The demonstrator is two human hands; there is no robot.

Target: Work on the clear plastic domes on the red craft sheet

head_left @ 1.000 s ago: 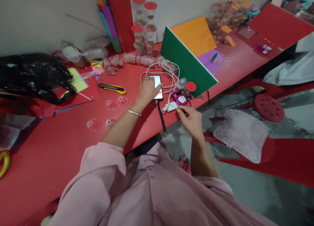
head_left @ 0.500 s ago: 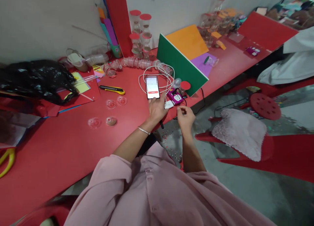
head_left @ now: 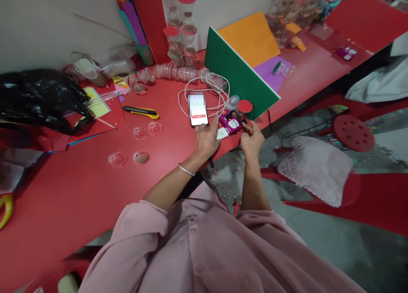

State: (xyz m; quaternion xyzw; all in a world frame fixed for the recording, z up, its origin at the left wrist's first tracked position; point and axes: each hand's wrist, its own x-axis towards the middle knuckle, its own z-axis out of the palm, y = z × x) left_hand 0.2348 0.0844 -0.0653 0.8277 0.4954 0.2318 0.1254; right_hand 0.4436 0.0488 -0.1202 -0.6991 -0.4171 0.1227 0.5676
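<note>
The phone (head_left: 199,110) lay lit, unlifted, the left hand (head_left: 205,142) at its six o'clock; the right hand (head_left: 253,143) was at four o'clock of the purple box (head_left: 230,122). Neither grip's hold could be told.

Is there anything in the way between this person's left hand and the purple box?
Yes, the white charger lies between the left hand and the purple box. The right hand is at the box's other side.
</note>
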